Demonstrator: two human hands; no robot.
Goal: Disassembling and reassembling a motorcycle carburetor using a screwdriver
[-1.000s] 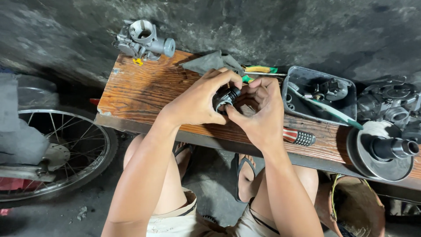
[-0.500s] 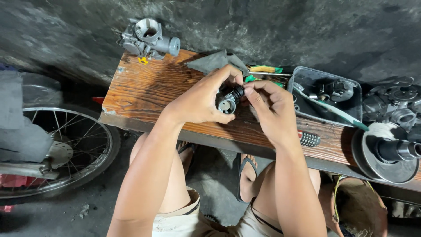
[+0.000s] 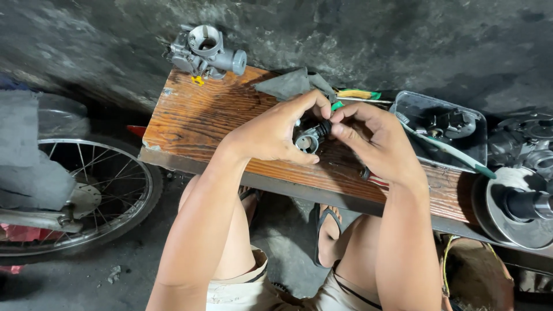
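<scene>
My left hand point(image 3: 271, 132) grips a small grey and black metal engine part point(image 3: 308, 138) above a worn wooden bench point(image 3: 190, 124). My right hand point(image 3: 377, 144) pinches the black end of that same part with thumb and forefinger. Both hands meet over the middle of the bench. A grey carburettor body point(image 3: 206, 52) stands at the bench's far left corner, apart from my hands. Most of the held part is hidden by my fingers.
A clear plastic tray point(image 3: 417, 106) with dark metal parts sits at the right, a green-handled brush point(image 3: 455, 152) lying across it. A grey rag point(image 3: 291, 83) and green-handled tools point(image 3: 357, 95) lie behind my hands. A round pulley part point(image 3: 518, 204) is far right, a spoked wheel point(image 3: 86, 196) at left.
The two hands have shifted slightly on the part; my right hand went from cupping it to pinching its black end. The camera view has drifted a little.
</scene>
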